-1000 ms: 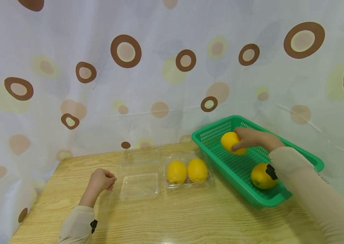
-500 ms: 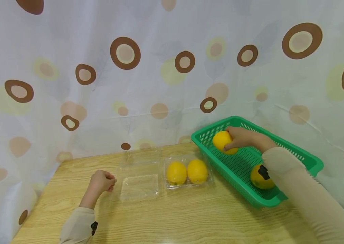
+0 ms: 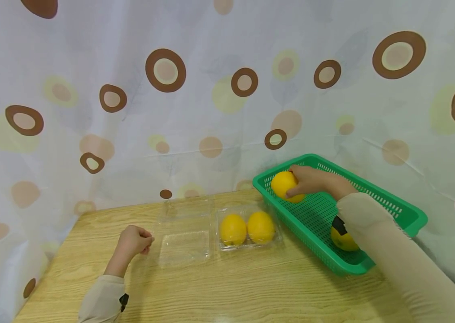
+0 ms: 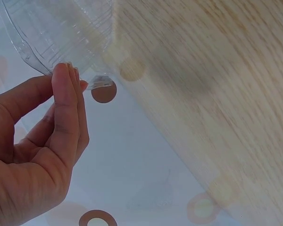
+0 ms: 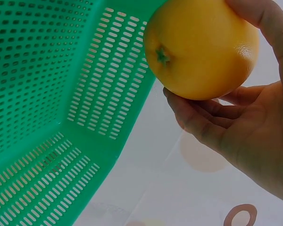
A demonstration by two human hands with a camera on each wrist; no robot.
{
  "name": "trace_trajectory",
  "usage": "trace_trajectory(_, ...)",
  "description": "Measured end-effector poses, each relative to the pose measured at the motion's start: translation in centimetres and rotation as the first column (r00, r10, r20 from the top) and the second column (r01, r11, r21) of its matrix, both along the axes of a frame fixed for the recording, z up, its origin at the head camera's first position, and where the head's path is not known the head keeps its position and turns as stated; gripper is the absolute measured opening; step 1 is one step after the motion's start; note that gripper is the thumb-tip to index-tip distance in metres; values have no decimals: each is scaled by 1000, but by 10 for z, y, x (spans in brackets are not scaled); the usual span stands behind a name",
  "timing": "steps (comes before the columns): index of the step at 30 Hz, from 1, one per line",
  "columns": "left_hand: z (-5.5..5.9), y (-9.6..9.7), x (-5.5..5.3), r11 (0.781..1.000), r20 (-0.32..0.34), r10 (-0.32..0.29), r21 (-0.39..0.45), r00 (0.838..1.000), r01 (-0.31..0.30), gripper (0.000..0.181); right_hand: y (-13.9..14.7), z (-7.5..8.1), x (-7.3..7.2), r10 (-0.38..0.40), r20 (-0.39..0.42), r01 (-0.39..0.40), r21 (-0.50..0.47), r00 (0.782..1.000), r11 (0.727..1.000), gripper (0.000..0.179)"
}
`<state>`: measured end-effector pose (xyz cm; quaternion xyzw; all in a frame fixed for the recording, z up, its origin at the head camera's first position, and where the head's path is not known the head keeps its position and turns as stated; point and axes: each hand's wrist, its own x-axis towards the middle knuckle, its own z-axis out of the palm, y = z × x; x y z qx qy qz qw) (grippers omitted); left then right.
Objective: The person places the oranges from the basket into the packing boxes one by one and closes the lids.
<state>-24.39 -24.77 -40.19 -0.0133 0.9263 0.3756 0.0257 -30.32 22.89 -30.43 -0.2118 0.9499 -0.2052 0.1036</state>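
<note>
My right hand (image 3: 310, 178) grips an orange (image 3: 283, 185) over the far left part of a green plastic basket (image 3: 312, 249). In the right wrist view, thumb and fingers hold the orange (image 5: 203, 52) from opposite sides, its green stem mark showing. Another orange (image 3: 343, 241) lies in the basket's near end, partly hidden by my sleeve. At the left, my left hand (image 3: 133, 240) pinches the edge of a clear plastic clamshell box (image 3: 185, 244) that stands with its lid raised. The left wrist view shows thumb and fingertips at the rim of that clear box (image 4: 75, 33).
Just right of the open box is a second clear box (image 3: 231, 247) with two oranges side by side in it. The basket stands close to that box's right side. Behind the wooden table (image 3: 211, 291) hangs a patterned curtain (image 3: 211, 112).
My right hand has carried the orange leftward inside the basket, toward its far left rim. The left hand and both boxes have stayed put.
</note>
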Motion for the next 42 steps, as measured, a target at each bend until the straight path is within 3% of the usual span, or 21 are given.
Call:
trace_trajectory(15, 1, 1, 0, 1000, 7, 0, -4, 1000, 0, 16, -29, 13, -2, 18, 9, -18, -12, 1000, 1000, 65)
trace_trajectory(31, 0, 0, -1, 1000, 8, 8, 3, 1000, -8, 15, -58, 9, -10, 66, 5, -66, -19, 998, 998, 62)
trace_trajectory(42, 1, 3, 0, 1000, 2, 5, -3, 1000, -5, 15, -80, 10, -5, 84, 23, -84, -10, 996, 996, 63)
